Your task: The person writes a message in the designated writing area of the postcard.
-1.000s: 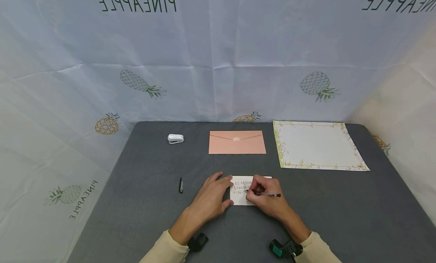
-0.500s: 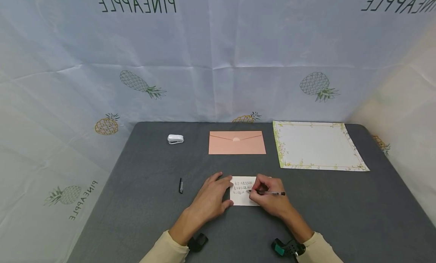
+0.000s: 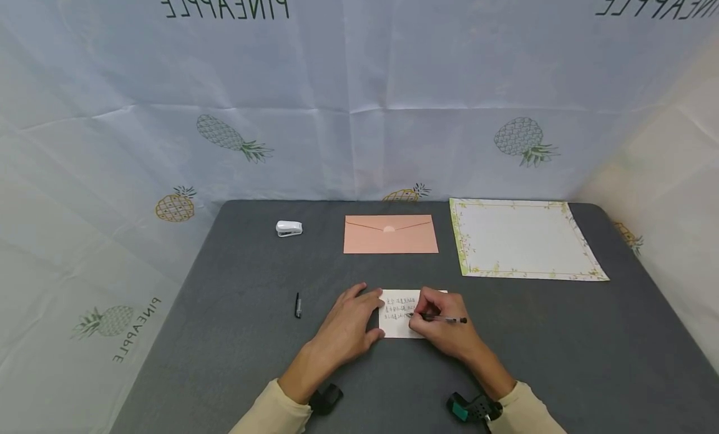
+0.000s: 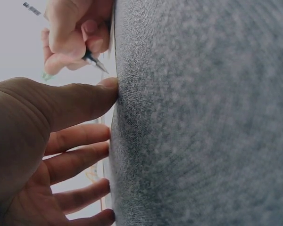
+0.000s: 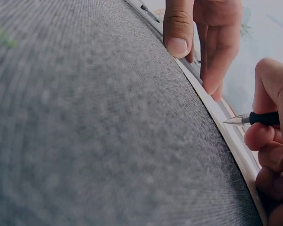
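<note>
A small white card (image 3: 396, 326) with several lines of handwriting lies on the dark grey table. My right hand (image 3: 446, 325) grips a black gel pen (image 3: 449, 320), its tip right at the third line of writing. In the right wrist view the metal tip of the pen (image 5: 236, 120) points down at the card (image 5: 226, 127). My left hand (image 3: 348, 325) rests spread at the card's left edge, thumb and fingertips pressing there. The left wrist view shows the thumb (image 4: 92, 101) and straight fingers (image 4: 80, 160) touching down. The right part of the card is hidden under my right hand.
A black pen cap (image 3: 298, 305) lies left of my left hand. Farther back are a white stapler (image 3: 289, 228), a pink envelope (image 3: 391, 241) and a large sheet with a floral border (image 3: 522, 240). A pineapple-print cloth (image 3: 359, 78) hangs behind the table (image 3: 224, 284).
My right hand with the pen has shifted slightly right along the card, then a touch back left, and the third line of writing has grown. My left hand has stayed in place.
</note>
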Demonstrator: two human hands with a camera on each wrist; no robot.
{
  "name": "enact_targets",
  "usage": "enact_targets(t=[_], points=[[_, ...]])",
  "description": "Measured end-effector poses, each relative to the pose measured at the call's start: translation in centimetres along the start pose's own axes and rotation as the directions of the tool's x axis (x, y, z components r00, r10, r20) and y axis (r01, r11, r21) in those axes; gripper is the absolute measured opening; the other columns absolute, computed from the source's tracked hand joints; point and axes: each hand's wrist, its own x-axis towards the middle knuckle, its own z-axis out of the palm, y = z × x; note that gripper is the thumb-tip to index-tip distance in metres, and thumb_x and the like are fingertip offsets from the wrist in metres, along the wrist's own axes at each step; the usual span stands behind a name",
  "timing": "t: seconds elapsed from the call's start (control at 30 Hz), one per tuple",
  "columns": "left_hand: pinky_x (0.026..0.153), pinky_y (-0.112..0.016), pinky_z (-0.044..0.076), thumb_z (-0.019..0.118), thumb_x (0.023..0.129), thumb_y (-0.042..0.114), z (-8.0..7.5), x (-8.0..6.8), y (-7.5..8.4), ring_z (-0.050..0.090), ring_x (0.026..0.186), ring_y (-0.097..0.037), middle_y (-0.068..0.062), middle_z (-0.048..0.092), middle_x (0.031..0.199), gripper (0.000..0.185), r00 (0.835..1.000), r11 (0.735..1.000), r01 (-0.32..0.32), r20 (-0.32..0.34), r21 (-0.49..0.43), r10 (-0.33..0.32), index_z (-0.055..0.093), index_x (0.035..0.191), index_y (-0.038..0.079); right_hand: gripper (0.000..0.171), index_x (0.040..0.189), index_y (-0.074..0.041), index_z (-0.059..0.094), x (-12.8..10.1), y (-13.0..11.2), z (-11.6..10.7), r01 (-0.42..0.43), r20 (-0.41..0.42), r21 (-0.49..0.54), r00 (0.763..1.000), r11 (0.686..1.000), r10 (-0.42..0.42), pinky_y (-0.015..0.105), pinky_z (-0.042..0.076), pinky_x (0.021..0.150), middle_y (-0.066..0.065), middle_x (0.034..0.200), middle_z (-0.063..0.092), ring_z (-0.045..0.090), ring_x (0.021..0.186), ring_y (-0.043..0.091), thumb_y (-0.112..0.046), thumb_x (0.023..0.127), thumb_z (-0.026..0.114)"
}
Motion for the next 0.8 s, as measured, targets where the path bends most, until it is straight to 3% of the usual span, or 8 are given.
enact_targets(t=[0.53,0.8], points=[[0.126,-0.059,0.044,0.094,0.089,0.025,0.08,0.06,-0.01,0.054,0.151,-0.039,-0.009,0.068,0.154,0.052,1.0,1.0,0.0,-0.001,0.013,0.0,0.076,0.134,0.007,0.039,0.073,-0.029,0.057,0.08,0.22,-0.15,0.009,0.001,-0.017,1.0,1.0,-0.009,0.016,0.029,0.051,-0.016,0.063,0.053,0.041,0.055,-0.003,0.007,0.074,0.074],[0.126,-0.059,0.044,0.094,0.089,0.024,0.01,-0.02,0.03,0.054,0.151,-0.04,-0.009,0.068,0.153,0.052,1.0,1.0,0.0,-0.006,0.007,0.0,0.076,0.134,0.006,0.039,0.073,-0.029,0.062,-0.15,0.5,-0.54,-0.013,-0.077,-0.028,0.997,1.0,0.011,0.019,0.034,0.051,-0.015,0.065,0.057,0.045,0.057,0.0,0.008,0.074,0.074]])
